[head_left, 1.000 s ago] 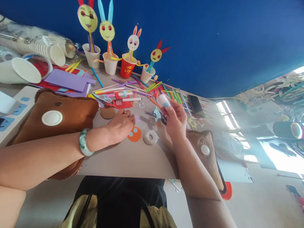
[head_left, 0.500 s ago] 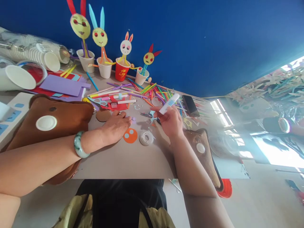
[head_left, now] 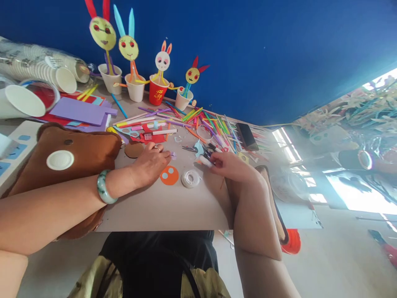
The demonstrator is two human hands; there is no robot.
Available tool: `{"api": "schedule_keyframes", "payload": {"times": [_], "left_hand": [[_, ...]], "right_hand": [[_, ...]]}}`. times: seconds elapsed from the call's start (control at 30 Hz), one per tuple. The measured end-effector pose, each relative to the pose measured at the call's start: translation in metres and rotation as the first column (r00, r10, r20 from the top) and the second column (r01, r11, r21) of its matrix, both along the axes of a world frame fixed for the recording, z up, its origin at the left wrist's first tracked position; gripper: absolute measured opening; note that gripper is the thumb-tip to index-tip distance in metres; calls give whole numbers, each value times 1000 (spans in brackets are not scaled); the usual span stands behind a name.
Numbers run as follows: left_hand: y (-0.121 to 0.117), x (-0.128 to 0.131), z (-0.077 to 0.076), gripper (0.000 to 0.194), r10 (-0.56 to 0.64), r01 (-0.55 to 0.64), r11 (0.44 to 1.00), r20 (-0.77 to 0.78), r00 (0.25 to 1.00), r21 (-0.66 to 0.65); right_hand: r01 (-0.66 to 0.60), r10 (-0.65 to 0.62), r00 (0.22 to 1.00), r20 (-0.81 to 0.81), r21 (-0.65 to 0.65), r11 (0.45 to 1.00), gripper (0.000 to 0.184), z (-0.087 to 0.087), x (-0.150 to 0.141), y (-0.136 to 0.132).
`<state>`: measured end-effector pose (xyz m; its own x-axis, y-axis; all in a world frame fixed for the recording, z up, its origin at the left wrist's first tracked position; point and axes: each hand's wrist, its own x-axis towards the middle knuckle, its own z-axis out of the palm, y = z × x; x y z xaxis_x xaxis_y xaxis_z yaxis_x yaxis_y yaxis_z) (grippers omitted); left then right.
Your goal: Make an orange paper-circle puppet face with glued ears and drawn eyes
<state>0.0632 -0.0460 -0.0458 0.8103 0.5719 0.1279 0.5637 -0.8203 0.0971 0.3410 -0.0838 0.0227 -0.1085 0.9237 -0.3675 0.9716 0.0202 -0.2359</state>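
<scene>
A blue wall (head_left: pixel 235 54) fills the top of the frame, and below it the counter (head_left: pixel 155 212) runs across the middle. A brown cushion (head_left: pixel 85 142) lies at left, partly under the left forearm; if that arm swept back, its sleeve of space is so tight that it could drag the cushion. Against the wall, upper left to centre, four cups (head_left: pixel 157 92) carry tall rabbit figures, top-heavy by the look of them, so a bump from a reaching arm might tip one. Purple paper (head_left: pixel 77 110) sits at upper left, and a phone (head_left: pixel 247 136) right of centre beside loose straws (head_left: pixel 190 116), which would probably roll if nudged. The left hand (head_left: pixel 149 163) rests low at centre, fingers curled down; the right hand (head_left: pixel 231 165) bends in from the right, fingers bunched. Just below the left fingertips is an orange disc (head_left: pixel 170 179) with two pale dots, and right of it a tape roll (head_left: pixel 187 182); a wrist passing low could shove either. A white tube (head_left: pixel 204 160) lies at the right fingertips, in centre-right clutter where it could snag or roll away. Smallest, a purple scrap (head_left: pixel 173 155) is at the left fingertips, light enough to slip or crease under uneven pressure. The fingers hide their undersides, so I cannot tell whether either hand truly grasps its piece.
</scene>
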Motion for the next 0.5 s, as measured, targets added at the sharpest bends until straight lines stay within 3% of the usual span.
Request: {"api": "schedule_keyframes", "payload": {"times": [0.13,0.27,0.4,0.5], "left_hand": [[2,-1,-2,31,4,-4,1000,27,1000,-18],[6,-1,-7,29,-1,3,999,54,999,-37],[10,-1,-13,27,3,0,999,93,996,-35],[11,0,-14,28,25,-22,999,92,995,-34]], "right_hand": [[-15,27,989,143,-83,996,12,-3,-5,-5],[5,24,988,152,-184,983,20,-5,-5,-9],[41,-39,997,66,-35,999,30,2,-10,-7],[4,-4,1000,1,145,989,18,0,-30,6]]}}
